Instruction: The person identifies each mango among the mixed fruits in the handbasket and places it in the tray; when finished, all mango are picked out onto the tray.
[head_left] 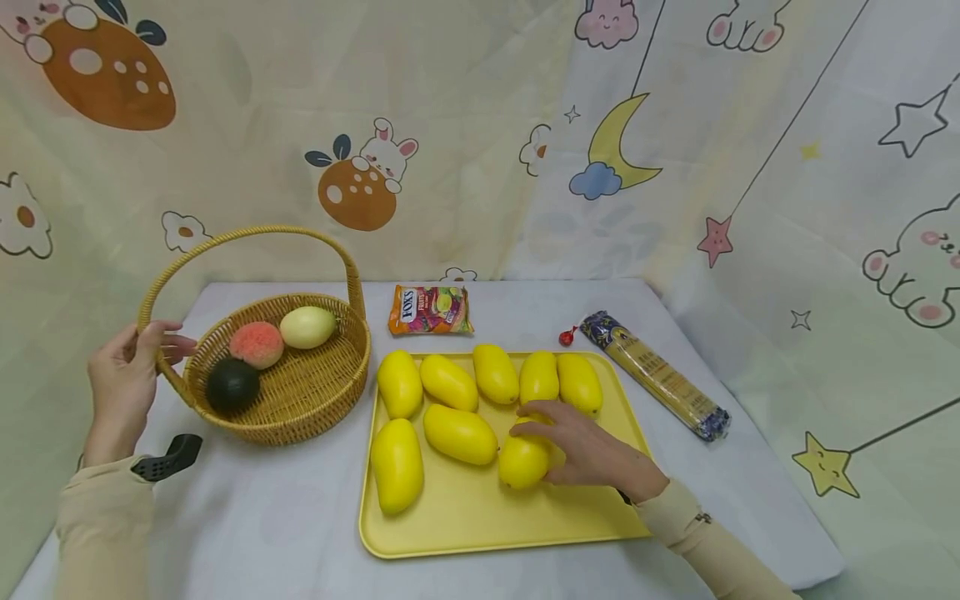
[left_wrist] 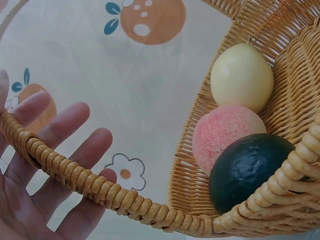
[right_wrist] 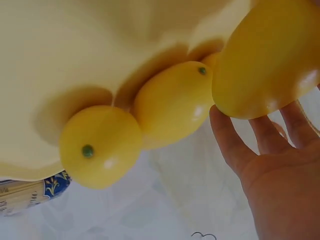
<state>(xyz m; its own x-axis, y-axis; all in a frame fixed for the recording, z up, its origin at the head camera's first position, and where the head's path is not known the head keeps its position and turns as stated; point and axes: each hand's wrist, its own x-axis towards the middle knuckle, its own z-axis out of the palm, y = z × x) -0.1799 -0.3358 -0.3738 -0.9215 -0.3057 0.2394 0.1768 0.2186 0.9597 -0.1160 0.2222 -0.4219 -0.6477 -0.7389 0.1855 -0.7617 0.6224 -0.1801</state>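
My right hand (head_left: 581,442) grips a yellow mango (head_left: 523,461) over the yellow tray (head_left: 450,529). Seen from the right wrist, fingertips press the held mango (right_wrist: 270,55) along its side; the thumb is hidden there. Several more mangoes (head_left: 459,434) lie on the tray, mostly toward its back and left. At the left, my left hand (head_left: 123,383) touches the handle of a wicker basket (head_left: 300,419). In the left wrist view its fingers are spread nearly straight behind the handle (left_wrist: 90,182). A dark green fruit (head_left: 232,386), a fuzzy pink peach (head_left: 257,344) and a pale yellow-green melon (head_left: 307,327) sit in the basket.
Behind the tray lies an orange Fox's candy bag (head_left: 431,310). A small red-wrapped candy (head_left: 567,337) and a long pack of noodles (head_left: 656,375) lie at the back right. A printed cloth (head_left: 465,125) hangs behind the white table (head_left: 262,517).
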